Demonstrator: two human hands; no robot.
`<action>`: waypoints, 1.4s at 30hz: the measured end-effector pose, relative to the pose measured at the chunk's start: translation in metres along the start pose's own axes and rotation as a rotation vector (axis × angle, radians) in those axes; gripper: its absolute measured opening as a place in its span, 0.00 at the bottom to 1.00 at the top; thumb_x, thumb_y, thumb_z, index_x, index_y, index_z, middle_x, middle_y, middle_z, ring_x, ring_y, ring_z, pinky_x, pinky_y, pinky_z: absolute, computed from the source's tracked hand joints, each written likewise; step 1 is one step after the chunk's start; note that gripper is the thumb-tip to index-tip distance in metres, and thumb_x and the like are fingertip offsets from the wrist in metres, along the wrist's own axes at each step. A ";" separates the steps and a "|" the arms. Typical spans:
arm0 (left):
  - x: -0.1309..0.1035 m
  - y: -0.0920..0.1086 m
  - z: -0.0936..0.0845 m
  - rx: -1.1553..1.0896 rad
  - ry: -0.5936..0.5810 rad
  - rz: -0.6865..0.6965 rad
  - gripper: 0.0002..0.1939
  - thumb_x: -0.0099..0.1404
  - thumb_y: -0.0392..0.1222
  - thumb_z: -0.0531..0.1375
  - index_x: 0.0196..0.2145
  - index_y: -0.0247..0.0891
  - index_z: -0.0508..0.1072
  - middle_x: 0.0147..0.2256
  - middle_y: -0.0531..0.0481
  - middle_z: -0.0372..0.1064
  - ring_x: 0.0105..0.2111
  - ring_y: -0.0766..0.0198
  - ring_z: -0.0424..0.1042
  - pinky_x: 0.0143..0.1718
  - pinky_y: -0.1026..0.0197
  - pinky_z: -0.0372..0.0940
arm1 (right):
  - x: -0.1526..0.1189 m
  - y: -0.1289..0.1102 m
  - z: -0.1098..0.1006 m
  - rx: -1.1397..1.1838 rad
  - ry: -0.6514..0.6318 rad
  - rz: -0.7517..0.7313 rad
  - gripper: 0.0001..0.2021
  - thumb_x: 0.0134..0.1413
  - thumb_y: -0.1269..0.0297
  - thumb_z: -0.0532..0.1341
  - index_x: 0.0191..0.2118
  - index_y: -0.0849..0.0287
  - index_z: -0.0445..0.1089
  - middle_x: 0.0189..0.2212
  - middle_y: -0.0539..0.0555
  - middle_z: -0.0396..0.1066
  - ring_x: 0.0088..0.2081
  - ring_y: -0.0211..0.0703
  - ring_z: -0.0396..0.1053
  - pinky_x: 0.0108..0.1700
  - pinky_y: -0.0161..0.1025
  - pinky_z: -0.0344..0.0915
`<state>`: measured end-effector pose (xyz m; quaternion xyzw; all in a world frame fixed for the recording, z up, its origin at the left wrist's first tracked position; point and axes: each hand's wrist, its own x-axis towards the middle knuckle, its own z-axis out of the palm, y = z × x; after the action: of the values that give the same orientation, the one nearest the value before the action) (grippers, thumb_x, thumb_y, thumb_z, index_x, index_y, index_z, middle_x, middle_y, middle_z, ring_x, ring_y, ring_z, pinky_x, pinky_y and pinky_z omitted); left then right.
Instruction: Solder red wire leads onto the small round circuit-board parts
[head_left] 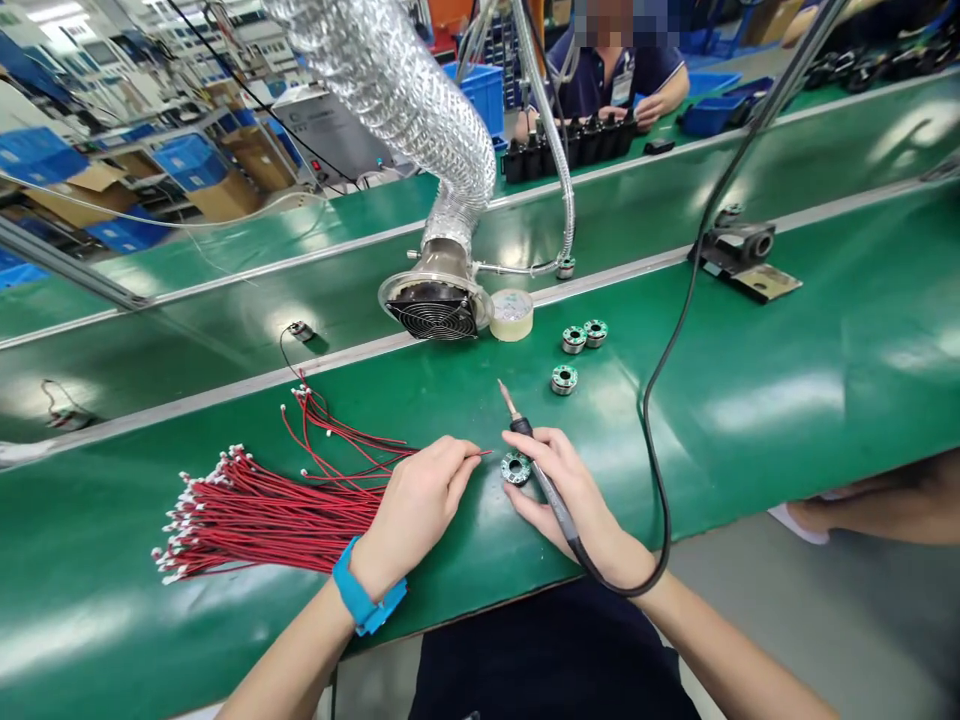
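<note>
Ring-shaped part (516,468), green board on top, sat on the green bench (697,400) at my right fingertips. My right hand (574,490) grasped the soldering iron (555,497), thumb reaching the ring's near edge; I couldn't tell how firmly it pressed. My left hand (420,500) pinched a red wire (485,453), its end just beside the ring at 10 o'clock.

Handling, my guess: ring small, fairly light, rigid, smooth-sided, maybe slippery; board face fragile, so best held by the outer rim. Wire looked thin and bendy, best pinched near its end.

Pose: left forearm came in from 7 o'clock, palm down, blue band (364,590) at the wrist. Right forearm came from 4 o'clock, fingers curled round the iron, tip at 11, off the ring.

Further out: wire bundle (277,510) at 9, three similar rings (564,380) at 1, tape roll (512,316) at 12, fan (435,312) at 11, metal fixture (742,255) at 2, a person (585,80) across at 12 to 1.
</note>
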<state>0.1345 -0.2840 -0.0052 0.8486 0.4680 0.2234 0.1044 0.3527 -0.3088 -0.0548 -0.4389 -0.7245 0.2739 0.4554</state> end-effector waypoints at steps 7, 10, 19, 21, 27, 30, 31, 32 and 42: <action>0.002 0.012 0.005 -0.078 0.042 0.066 0.07 0.76 0.40 0.60 0.42 0.39 0.78 0.36 0.49 0.74 0.35 0.64 0.75 0.39 0.63 0.70 | 0.000 -0.001 0.002 -0.061 0.025 -0.008 0.29 0.67 0.69 0.62 0.70 0.47 0.60 0.53 0.58 0.65 0.49 0.44 0.75 0.53 0.44 0.78; 0.004 0.014 0.007 -0.093 0.029 0.091 0.09 0.78 0.40 0.58 0.43 0.39 0.78 0.37 0.48 0.74 0.36 0.64 0.75 0.39 0.63 0.69 | 0.000 0.000 0.003 -0.007 0.013 -0.024 0.29 0.67 0.72 0.60 0.70 0.47 0.60 0.54 0.58 0.65 0.51 0.43 0.74 0.55 0.42 0.77; 0.018 0.033 0.015 -0.384 0.050 -0.140 0.07 0.69 0.35 0.65 0.32 0.41 0.80 0.37 0.49 0.73 0.32 0.65 0.71 0.32 0.62 0.65 | -0.013 -0.008 -0.018 -0.007 0.269 0.030 0.18 0.69 0.70 0.61 0.60 0.53 0.72 0.46 0.56 0.76 0.45 0.41 0.78 0.50 0.39 0.77; 0.020 0.035 0.020 -0.427 0.062 -0.218 0.07 0.67 0.35 0.66 0.30 0.41 0.79 0.37 0.50 0.73 0.27 0.68 0.65 0.27 0.62 0.60 | -0.023 -0.008 -0.024 -0.013 0.360 0.095 0.12 0.70 0.69 0.59 0.53 0.54 0.77 0.42 0.55 0.79 0.42 0.42 0.79 0.47 0.39 0.77; 0.019 0.039 0.030 -0.445 0.091 -0.256 0.07 0.68 0.35 0.65 0.30 0.39 0.77 0.37 0.49 0.73 0.27 0.69 0.64 0.25 0.62 0.56 | -0.047 -0.002 -0.031 0.040 0.420 0.191 0.14 0.71 0.63 0.56 0.40 0.56 0.80 0.26 0.51 0.76 0.30 0.43 0.78 0.34 0.39 0.75; 0.017 0.041 0.033 -0.408 0.112 -0.248 0.07 0.68 0.36 0.65 0.30 0.39 0.77 0.37 0.49 0.73 0.27 0.69 0.65 0.25 0.63 0.57 | -0.043 -0.004 -0.031 0.039 0.407 0.152 0.13 0.70 0.64 0.57 0.40 0.55 0.80 0.23 0.48 0.74 0.25 0.40 0.75 0.33 0.37 0.74; 0.017 0.042 0.034 -0.398 0.118 -0.246 0.08 0.69 0.36 0.64 0.30 0.39 0.76 0.37 0.49 0.73 0.27 0.69 0.65 0.25 0.63 0.57 | -0.040 -0.006 -0.032 0.034 0.401 0.136 0.12 0.70 0.65 0.57 0.40 0.55 0.80 0.22 0.47 0.73 0.24 0.38 0.73 0.33 0.37 0.74; 0.017 0.042 0.034 -0.390 0.124 -0.245 0.08 0.69 0.36 0.64 0.30 0.39 0.76 0.37 0.49 0.73 0.27 0.69 0.65 0.25 0.63 0.57 | -0.037 -0.008 -0.033 0.028 0.394 0.122 0.12 0.70 0.65 0.57 0.40 0.55 0.79 0.20 0.47 0.72 0.22 0.37 0.72 0.32 0.36 0.73; 0.016 0.043 0.038 -0.346 0.153 -0.231 0.09 0.70 0.37 0.64 0.30 0.40 0.75 0.37 0.49 0.74 0.30 0.66 0.70 0.26 0.63 0.60 | -0.023 -0.017 -0.037 -0.015 0.387 0.060 0.13 0.69 0.67 0.55 0.36 0.56 0.78 0.18 0.45 0.70 0.18 0.35 0.69 0.28 0.34 0.72</action>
<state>0.1916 -0.2927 -0.0174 0.7394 0.5232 0.3509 0.2377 0.3842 -0.3376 -0.0346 -0.5083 -0.6118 0.1927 0.5746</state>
